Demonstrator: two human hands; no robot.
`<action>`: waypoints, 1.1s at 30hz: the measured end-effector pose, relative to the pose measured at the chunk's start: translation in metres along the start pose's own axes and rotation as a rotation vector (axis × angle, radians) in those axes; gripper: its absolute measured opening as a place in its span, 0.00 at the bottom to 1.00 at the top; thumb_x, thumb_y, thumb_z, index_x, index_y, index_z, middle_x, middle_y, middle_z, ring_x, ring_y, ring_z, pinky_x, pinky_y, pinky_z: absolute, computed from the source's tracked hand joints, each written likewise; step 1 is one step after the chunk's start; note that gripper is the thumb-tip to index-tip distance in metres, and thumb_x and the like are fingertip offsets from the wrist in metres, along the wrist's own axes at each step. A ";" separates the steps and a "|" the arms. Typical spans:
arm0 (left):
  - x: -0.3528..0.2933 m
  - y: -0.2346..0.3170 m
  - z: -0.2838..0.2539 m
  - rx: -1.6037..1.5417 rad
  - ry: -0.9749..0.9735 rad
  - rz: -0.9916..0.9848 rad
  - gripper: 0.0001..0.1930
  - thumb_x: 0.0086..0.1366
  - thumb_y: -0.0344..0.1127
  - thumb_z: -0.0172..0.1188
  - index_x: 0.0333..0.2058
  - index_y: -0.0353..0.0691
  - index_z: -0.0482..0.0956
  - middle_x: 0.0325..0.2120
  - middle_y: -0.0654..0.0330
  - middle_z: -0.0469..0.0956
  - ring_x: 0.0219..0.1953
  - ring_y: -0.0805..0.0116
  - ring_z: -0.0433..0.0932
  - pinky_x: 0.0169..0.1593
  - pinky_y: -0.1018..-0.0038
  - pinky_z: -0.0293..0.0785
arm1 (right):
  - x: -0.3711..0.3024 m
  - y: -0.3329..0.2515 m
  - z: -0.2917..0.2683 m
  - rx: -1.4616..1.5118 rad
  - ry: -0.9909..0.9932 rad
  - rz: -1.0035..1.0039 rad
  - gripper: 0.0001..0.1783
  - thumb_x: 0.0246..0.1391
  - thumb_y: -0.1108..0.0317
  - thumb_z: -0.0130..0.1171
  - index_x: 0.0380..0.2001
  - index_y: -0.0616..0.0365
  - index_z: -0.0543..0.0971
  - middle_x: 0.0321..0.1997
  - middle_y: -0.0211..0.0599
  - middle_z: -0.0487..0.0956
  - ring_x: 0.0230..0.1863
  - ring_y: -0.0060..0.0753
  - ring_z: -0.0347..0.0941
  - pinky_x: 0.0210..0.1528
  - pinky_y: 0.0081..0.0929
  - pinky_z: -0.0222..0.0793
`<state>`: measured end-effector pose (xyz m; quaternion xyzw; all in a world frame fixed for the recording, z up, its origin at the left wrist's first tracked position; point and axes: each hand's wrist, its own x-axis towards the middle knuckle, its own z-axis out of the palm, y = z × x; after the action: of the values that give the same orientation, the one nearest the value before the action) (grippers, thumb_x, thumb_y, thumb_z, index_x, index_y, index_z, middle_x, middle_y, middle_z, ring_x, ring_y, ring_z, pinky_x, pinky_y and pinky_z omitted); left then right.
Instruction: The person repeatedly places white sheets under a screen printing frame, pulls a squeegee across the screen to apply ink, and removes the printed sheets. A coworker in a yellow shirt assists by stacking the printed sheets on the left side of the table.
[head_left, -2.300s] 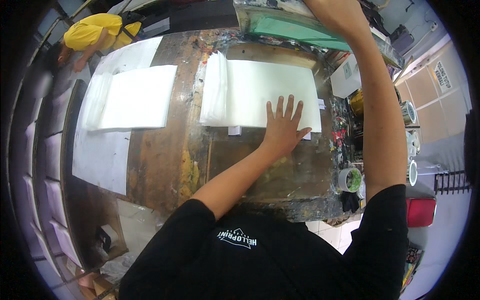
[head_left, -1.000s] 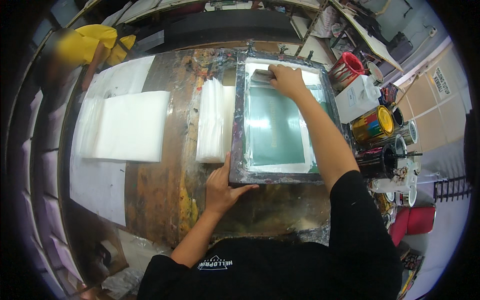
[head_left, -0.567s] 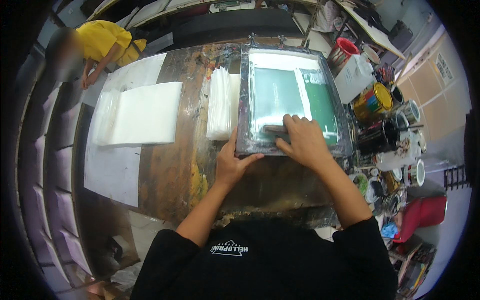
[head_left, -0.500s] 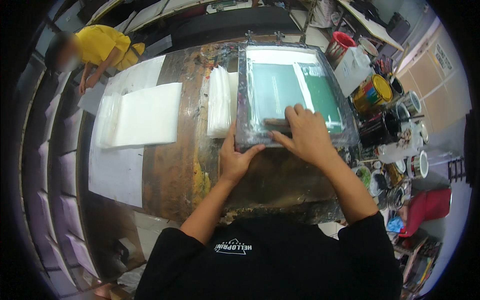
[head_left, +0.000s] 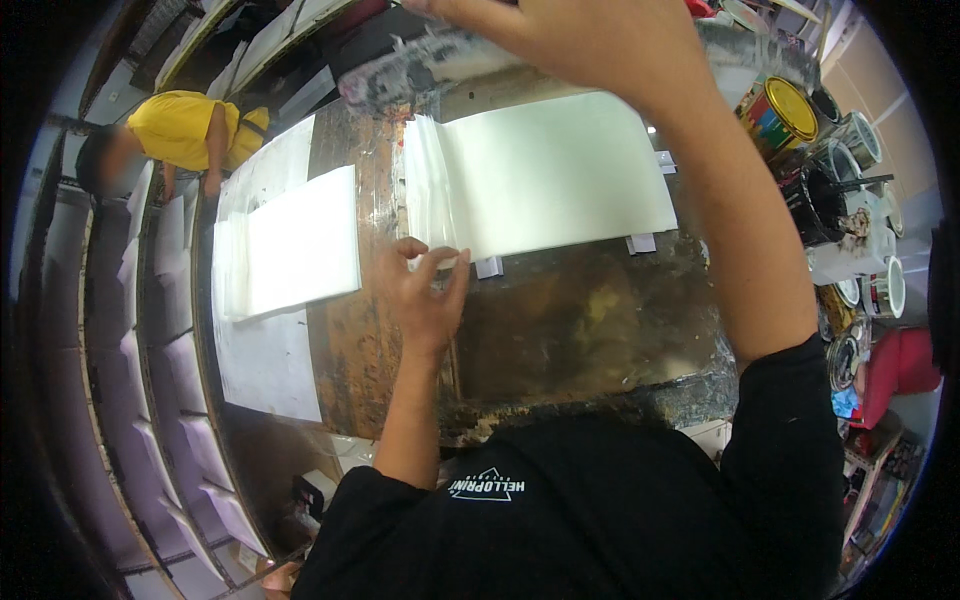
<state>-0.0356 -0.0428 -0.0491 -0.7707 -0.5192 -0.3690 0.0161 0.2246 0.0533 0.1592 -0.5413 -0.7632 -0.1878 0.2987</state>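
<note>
My left hand (head_left: 425,300) is at the near left corner of a white plastic sheet (head_left: 560,170), its thumb and forefinger bent together on the edge. The sheet lies flat on the table, its left end on a stack of thin, partly see-through sheets (head_left: 427,175). High over the far side, my right hand (head_left: 610,45) is partly cut off by the upper picture edge. Its fingertips are hidden, and what it holds does not show. Beyond the sheet, the paint-stained printing screen frame (head_left: 430,72) is tilted up, showing mostly its edge.
Small white tabs (head_left: 641,243) stick out from under the sheet. Another white stack (head_left: 300,245) lies to the left on white paper (head_left: 265,360). Paint cans (head_left: 785,112) crowd the right side. Drying racks (head_left: 150,400) stand far left, near a person in yellow (head_left: 180,130).
The screen frame has swung up off the table, uncovering the white sheet. My right hand has risen to the far side. My left hand has left the frame for the sheet's corner.
</note>
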 end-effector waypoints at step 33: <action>0.015 0.004 0.013 0.045 -0.181 -0.244 0.08 0.69 0.30 0.58 0.44 0.35 0.81 0.39 0.47 0.77 0.40 0.44 0.80 0.44 0.52 0.76 | 0.012 0.000 -0.015 0.082 -0.068 0.012 0.43 0.62 0.32 0.51 0.18 0.67 0.84 0.19 0.56 0.80 0.28 0.57 0.81 0.38 0.48 0.73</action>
<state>-0.0225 -0.0269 -0.0484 -0.7314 -0.6164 -0.2857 -0.0584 0.2254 0.0528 0.1783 -0.5394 -0.7766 -0.1361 0.2957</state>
